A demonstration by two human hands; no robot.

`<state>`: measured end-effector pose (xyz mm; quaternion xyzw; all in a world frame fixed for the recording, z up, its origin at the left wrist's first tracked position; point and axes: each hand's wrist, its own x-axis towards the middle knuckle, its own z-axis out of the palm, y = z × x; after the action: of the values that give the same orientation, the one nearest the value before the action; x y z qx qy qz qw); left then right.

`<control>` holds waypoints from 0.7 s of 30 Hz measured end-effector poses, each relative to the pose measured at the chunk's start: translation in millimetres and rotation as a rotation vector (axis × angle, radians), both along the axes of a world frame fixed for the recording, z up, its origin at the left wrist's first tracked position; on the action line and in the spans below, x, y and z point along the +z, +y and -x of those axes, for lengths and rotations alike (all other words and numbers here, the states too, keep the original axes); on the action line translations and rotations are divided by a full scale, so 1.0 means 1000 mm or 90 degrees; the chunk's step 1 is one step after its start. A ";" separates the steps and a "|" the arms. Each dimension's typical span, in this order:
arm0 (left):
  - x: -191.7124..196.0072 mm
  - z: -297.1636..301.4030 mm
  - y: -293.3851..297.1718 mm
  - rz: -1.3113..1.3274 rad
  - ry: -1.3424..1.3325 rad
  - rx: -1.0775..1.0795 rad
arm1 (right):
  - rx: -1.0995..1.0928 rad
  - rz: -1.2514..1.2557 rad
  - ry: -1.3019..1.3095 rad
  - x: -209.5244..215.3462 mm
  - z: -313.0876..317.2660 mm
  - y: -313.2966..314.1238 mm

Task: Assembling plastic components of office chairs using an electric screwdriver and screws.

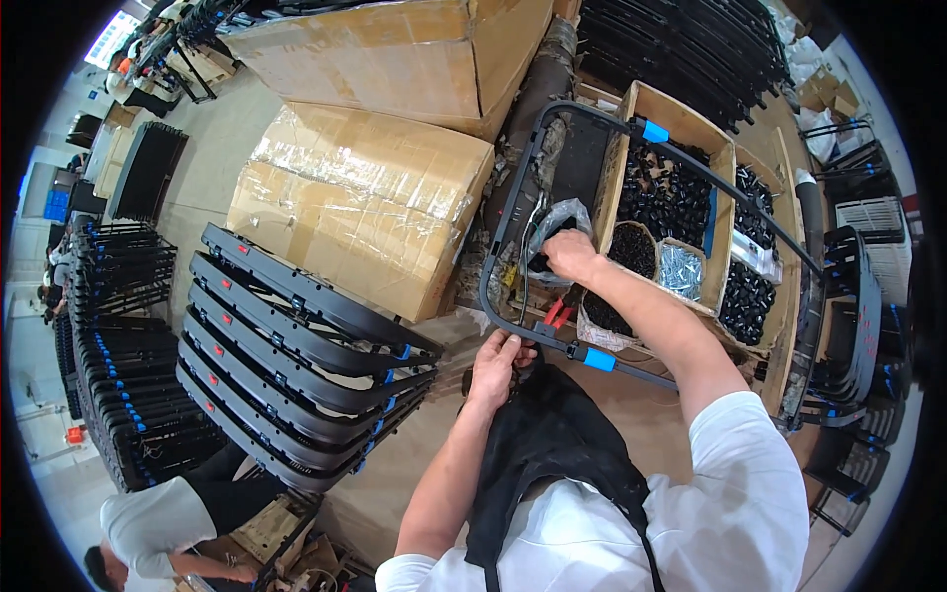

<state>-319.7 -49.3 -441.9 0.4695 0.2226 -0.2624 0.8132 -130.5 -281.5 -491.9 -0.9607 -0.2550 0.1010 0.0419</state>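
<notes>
A black tubular metal frame [513, 212] with blue clips lies in front of me across a wooden tray of parts. My left hand [496, 363] grips the frame's near bar, beside a red-handled tool [555, 314]. My right hand [569, 253] reaches into a clear plastic bag [564, 215] holding small black parts; its fingers are hidden inside, so what it holds cannot be seen.
The wooden tray [718, 286] holds black caps, a bag of silver screws [681, 270] and black screws. Stacked black frames [296, 345] lie to my left, taped cardboard boxes [365, 197] beyond them. Another person [168, 523] crouches at lower left.
</notes>
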 end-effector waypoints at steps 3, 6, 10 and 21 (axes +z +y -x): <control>0.002 -0.005 -0.002 0.042 0.010 -0.004 | 0.034 0.152 0.040 -0.016 0.002 0.001; -0.001 -0.002 -0.002 0.056 0.003 0.006 | 0.038 0.203 0.042 -0.008 0.000 0.004; -0.010 0.007 0.002 0.058 -0.015 0.009 | 0.015 0.078 0.102 0.025 -0.005 0.000; -0.005 0.006 0.006 0.054 0.001 -0.023 | -0.139 -0.067 0.194 0.043 -0.013 -0.007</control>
<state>-326.0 -43.2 -447.0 0.4381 0.2038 -0.2866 0.8273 -117.1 -288.6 -449.3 -0.9528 -0.1448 0.2266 0.1408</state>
